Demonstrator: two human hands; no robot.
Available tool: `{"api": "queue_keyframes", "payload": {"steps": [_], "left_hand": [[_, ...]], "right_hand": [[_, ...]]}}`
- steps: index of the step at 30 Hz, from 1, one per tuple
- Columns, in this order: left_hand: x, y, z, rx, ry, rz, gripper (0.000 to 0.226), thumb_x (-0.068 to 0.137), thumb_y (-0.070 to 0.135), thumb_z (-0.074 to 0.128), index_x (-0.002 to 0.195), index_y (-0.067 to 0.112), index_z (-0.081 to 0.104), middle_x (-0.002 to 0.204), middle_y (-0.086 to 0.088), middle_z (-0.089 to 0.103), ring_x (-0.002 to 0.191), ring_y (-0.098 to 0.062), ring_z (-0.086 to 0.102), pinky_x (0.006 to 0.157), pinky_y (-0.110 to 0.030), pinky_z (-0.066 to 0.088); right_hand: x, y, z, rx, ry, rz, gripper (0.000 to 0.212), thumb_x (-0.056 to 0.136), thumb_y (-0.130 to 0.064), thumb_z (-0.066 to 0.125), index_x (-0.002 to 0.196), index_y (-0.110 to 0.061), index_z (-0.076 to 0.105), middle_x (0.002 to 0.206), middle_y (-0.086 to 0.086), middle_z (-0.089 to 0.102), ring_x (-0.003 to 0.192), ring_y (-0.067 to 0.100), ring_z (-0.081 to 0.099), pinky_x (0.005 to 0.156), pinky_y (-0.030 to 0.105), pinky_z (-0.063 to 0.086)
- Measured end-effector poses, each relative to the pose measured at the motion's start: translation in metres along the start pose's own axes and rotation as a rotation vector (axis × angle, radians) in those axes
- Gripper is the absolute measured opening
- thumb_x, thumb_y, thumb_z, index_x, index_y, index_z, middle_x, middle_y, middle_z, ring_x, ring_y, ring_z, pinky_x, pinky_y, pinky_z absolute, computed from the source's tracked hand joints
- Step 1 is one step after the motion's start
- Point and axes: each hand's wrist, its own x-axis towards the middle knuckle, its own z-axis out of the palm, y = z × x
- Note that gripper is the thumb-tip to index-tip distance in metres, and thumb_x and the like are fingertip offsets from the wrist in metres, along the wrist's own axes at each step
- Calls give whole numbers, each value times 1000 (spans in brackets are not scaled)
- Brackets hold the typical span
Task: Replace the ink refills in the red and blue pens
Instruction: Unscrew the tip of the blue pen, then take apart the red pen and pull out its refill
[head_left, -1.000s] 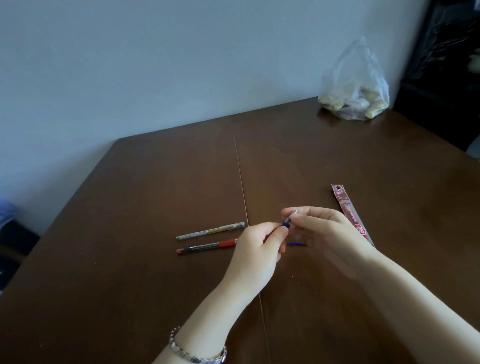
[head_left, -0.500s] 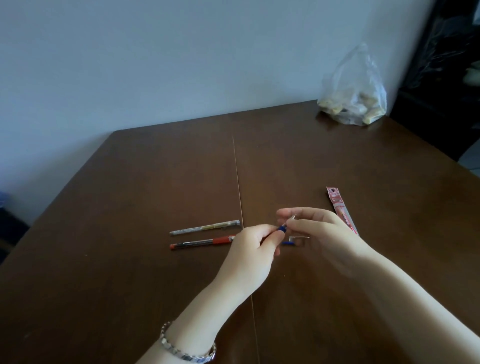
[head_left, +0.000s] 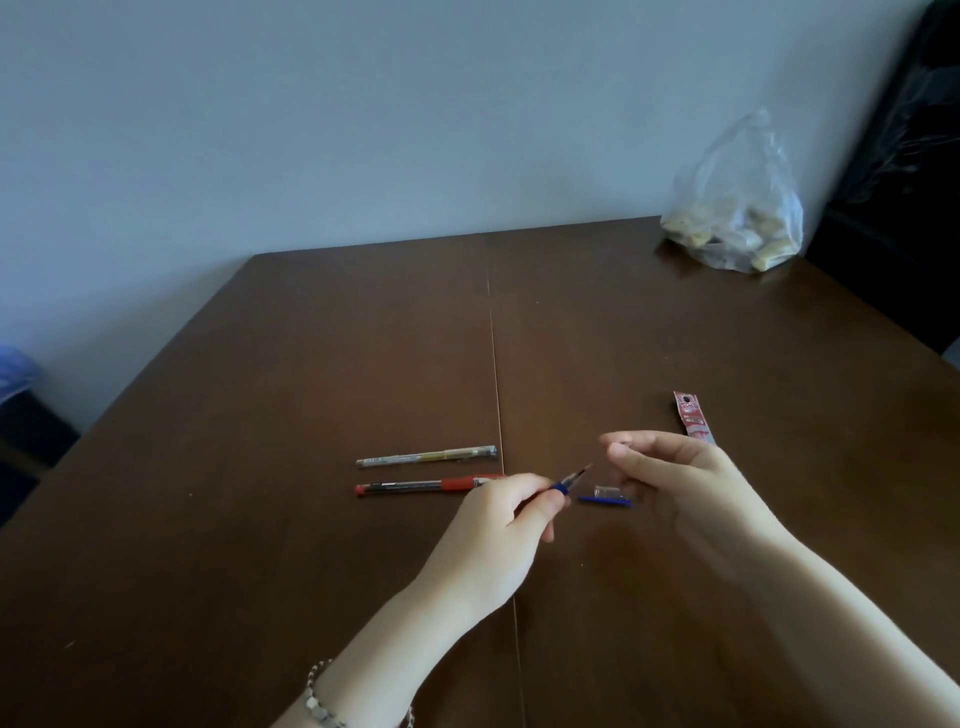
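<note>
My left hand (head_left: 501, 535) grips the blue pen (head_left: 563, 486), whose grip and bare refill tip stick out up and to the right. A little apart from that tip, my right hand (head_left: 675, 483) pinches a small metal tip piece (head_left: 621, 444) between thumb and forefinger. Between the hands a blue pen cap (head_left: 605, 500) with a clear end lies on the brown table (head_left: 311, 364). The red pen (head_left: 426, 486) lies flat to the left. Above the red pen sits a clear pen with a yellowish core (head_left: 426, 456).
A red refill packet (head_left: 691, 418) lies behind my right hand, partly covered by it. A clear plastic bag of pale lumps (head_left: 732, 218) stands at the table's far right corner against the wall. Dark furniture (head_left: 909, 182) borders the right side.
My right hand has pulled away from the blue pen's front end with the small tip piece, leaving the refill tip bare. The blue cap on the table is now in full sight.
</note>
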Motion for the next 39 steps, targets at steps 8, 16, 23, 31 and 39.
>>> {"api": "queue_keyframes", "payload": {"steps": [8,16,23,31,39], "left_hand": [[-9,-26,-16,377,113,89,27,91,32,47,115,24,56,107,14,49,91,-4,51,71,-6,38],[-15,-46,-15,658,87,205,30,91,29,47,121,29,52,114,6,50,106,-7,42,85,-17,35],[0,-42,-35,694,267,289,26,90,25,50,113,19,59,105,1,59,101,-14,48,86,-26,41],[22,-50,-41,959,173,200,26,92,29,45,113,18,55,119,0,55,111,-18,42,92,-32,38],[-6,-2,-21,820,235,638,31,71,7,62,100,9,51,79,-6,66,67,-17,62,56,-26,54]], "right_hand": [[15,11,-38,-997,194,-100,12,73,-14,72,79,-25,71,70,-13,61,70,-2,55,55,7,36],[17,21,-33,-1011,160,-161,13,75,-14,71,83,-24,71,74,-15,61,70,-1,54,57,9,36],[12,18,-34,-1004,121,-140,26,72,-8,70,92,-24,68,77,-18,60,71,-2,56,56,5,39],[-21,2,-24,-842,283,-415,27,71,1,70,85,-21,70,83,-10,63,72,5,59,64,0,39],[-21,-7,36,-315,0,-98,15,83,-30,60,74,-23,69,50,0,63,40,6,51,42,16,41]]}}
